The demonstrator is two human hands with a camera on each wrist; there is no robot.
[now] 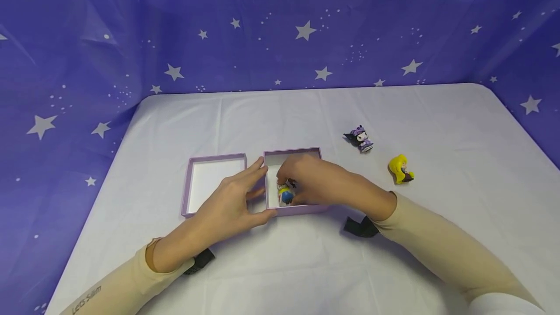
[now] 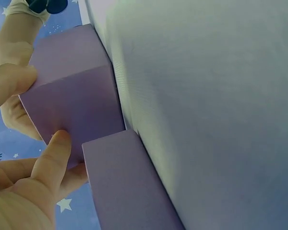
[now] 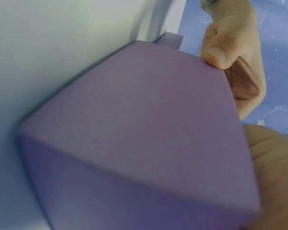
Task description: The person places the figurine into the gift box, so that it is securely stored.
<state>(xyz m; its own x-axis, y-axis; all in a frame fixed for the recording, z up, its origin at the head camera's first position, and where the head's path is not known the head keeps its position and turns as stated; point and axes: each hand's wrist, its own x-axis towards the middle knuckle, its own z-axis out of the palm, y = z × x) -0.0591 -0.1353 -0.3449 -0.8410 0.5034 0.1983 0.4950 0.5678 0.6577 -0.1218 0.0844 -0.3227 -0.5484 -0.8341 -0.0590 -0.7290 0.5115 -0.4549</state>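
Note:
A purple open-topped box (image 1: pixel 297 210) with a pale inside stands near the middle of the table. My right hand (image 1: pixel 312 179) reaches down into it, fingers curled and thumb apart, holding a small figurine (image 1: pixel 286 195) with blue and yellow parts. The hand covers part of that figurine and much of the box's inside. At the box's left side, my left hand (image 1: pixel 229 203) rests extended fingers on the wall, its thumb at the front corner. The left wrist view shows these fingers against the outside of the purple box (image 2: pixel 81 103).
A shallow purple box lid (image 1: pixel 187 188), its white inside facing up, lies left of the box, partly behind my left hand. To the right are a black-and-purple figurine (image 1: pixel 359 139) and a yellow-haired figurine (image 1: pixel 399 169). A purple starry curtain (image 1: pixel 262 52) hangs behind the white-covered table (image 1: pixel 284 266).

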